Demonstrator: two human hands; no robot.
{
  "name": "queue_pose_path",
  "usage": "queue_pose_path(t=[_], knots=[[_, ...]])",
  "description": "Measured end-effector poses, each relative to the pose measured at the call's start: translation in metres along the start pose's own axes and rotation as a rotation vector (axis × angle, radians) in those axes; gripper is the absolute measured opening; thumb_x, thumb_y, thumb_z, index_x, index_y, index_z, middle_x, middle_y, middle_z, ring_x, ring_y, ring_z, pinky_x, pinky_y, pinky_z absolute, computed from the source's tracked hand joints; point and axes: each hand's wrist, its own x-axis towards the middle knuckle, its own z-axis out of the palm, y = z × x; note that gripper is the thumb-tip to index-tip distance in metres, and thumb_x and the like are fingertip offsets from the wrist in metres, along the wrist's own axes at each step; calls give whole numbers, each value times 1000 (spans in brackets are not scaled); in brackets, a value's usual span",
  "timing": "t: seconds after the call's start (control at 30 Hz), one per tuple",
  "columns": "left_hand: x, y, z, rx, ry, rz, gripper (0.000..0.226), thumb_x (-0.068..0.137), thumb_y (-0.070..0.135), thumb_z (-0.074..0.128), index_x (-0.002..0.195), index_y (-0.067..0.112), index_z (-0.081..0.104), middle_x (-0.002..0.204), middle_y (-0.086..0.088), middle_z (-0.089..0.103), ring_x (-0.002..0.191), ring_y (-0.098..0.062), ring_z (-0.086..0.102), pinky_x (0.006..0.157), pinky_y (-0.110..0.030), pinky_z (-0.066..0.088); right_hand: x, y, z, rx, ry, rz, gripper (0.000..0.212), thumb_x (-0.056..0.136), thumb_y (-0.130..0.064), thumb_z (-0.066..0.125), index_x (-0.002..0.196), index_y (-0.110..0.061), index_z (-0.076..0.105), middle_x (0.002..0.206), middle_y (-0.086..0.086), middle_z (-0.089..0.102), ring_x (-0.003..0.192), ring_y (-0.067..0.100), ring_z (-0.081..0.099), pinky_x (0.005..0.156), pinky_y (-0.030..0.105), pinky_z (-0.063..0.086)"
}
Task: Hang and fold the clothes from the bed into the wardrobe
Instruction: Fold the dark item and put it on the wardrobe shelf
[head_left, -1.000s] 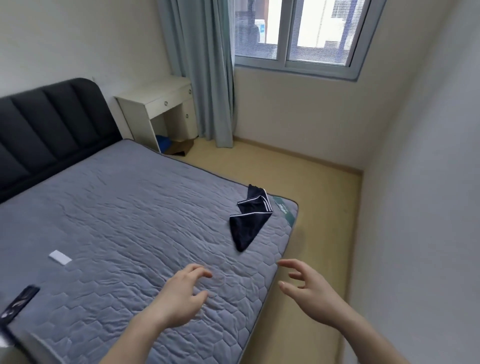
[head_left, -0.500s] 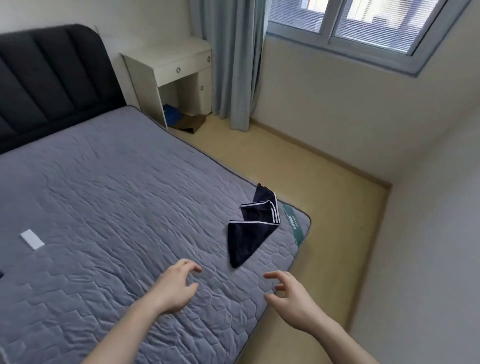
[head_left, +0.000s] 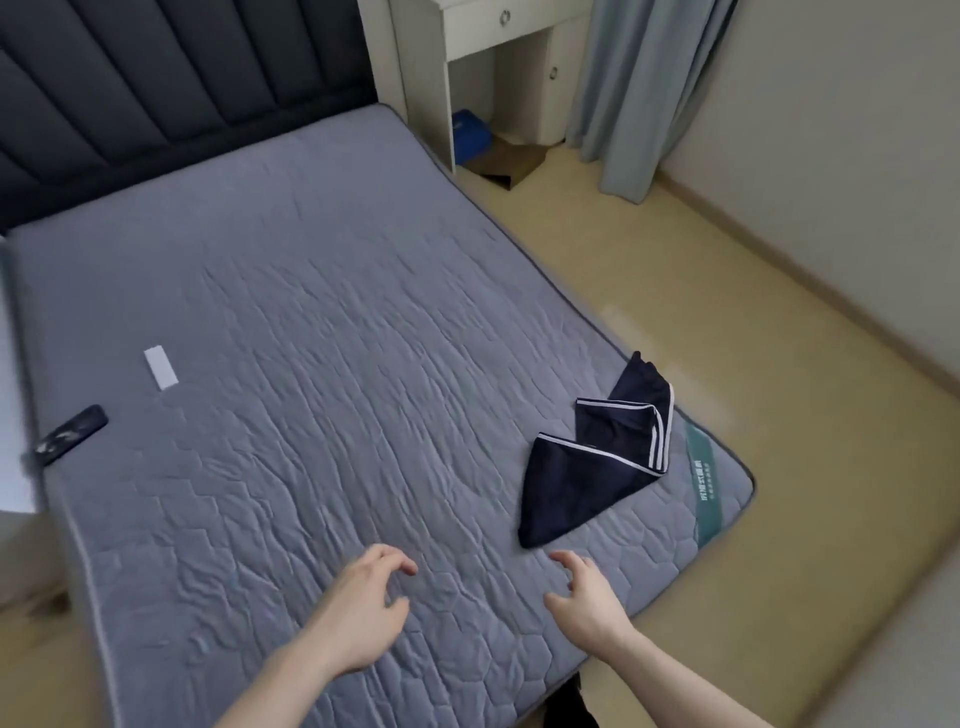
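Currently both hands, left hand and right hand, hover relaxed, grasping nothing. Navy garment (likely light, limp): pinch along the white-striped hem.

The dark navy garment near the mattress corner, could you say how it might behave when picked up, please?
The navy garment lies folded over itself in soft creases, so it will probably droop and unfold when lifted. It looks thin, so likely light. Neither the left hand nor the right hand touches it.

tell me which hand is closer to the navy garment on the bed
Right. The right hand hovers just below the navy garment's pointed lower end; the left hand is farther off to its left, over the mattress.
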Motion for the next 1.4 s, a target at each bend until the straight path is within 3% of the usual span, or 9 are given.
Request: queue_pose_path(t=[0.2, 0.3, 0.53, 0.7, 0.83, 1.0, 1.2, 1.33, 1.4], knots=[[73, -35, 73, -11, -33, -86, 26, 89, 30, 56, 111, 45, 53, 127, 25, 44, 120, -3, 53, 106, -27, 40, 134, 43, 41, -119, -117, 31, 73, 90, -20, 55, 158, -26, 30, 157, 6, 34, 128, 22, 55, 100, 27, 46], [122, -55, 117, -14, -75, -101, 27, 90, 29, 55, 115, 41, 54, 129, 23, 45, 104, 1, 55, 104, -23, 39, 209, 68, 69, -213, -123, 14, 75, 90, -22, 53, 160, -27, 26, 166, 10, 19, 147, 29, 36, 111, 30, 38], [204, -92, 195, 76, -155, -89, 35, 89, 31, 50, 123, 39, 54, 132, 22, 46, 119, -9, 52, 106, -27, 39, 330, 104, 125, -275, -108, 116, 66, 92, -30, 53, 155, -37, 37, 169, 17, -6, 149, 43, 16, 115, 39, 33], [216, -99, 205, 51, -136, -87, 28, 90, 31, 51, 116, 40, 55, 126, 22, 47, 107, -10, 55, 99, -27, 41, 336, 114, 130, -343, 113, 81, 35, 99, -21, 52, 132, -13, 59, 148, 10, 42, 133, 32, 41, 103, 40, 43], [210, -90, 188, 63, -125, -79, 28, 92, 32, 52, 118, 41, 54, 129, 21, 48, 111, -9, 53, 98, -26, 40, 297, 103, 79, -17, 252, -119, 10, 95, -18, 64, 92, -20, 73, 98, -9, 69, 97, 13, 67, 77, 15, 46], [210, -47, 144, 110, -64, 2, 40, 93, 29, 53, 133, 35, 50, 140, 14, 44, 131, -13, 48, 110, -30, 37, 222, 73, -1, 47, 1, -203, 14, 93, -12, 72, 86, -23, 77, 88, -11, 77, 84, 0, 71, 79, 16, 51], [213, 13, 127, 118, -2, 214, 100, 83, 18, 69, 157, 40, 6, 162, 18, 9, 146, -14, 27, 111, -39, 42, 130, 37, -57, 170, -305, -314, 16, 99, -14, 66, 91, -22, 77, 94, -8, 77, 88, 5, 69, 84, 19, 52], [216, 39, 145, -4, 19, 372, 27, 87, 22, 68, 113, 30, 63, 119, 8, 64, 121, -17, 53, 108, -36, 40, 110, 42, -73, 386, -319, -310, 19, 101, -8, 62, 93, -19, 76, 88, -5, 70, 82, 7, 63, 79, 21, 50], [212, 46, 146, -88, 92, 277, 11, 89, 28, 68, 84, 29, 58, 78, 12, 62, 88, -12, 59, 97, -33, 39, 107, 54, -81, 472, -253, -280, 19, 102, -5, 58, 94, -15, 73, 85, 4, 64, 82, 15, 59, 80, 27, 51]])
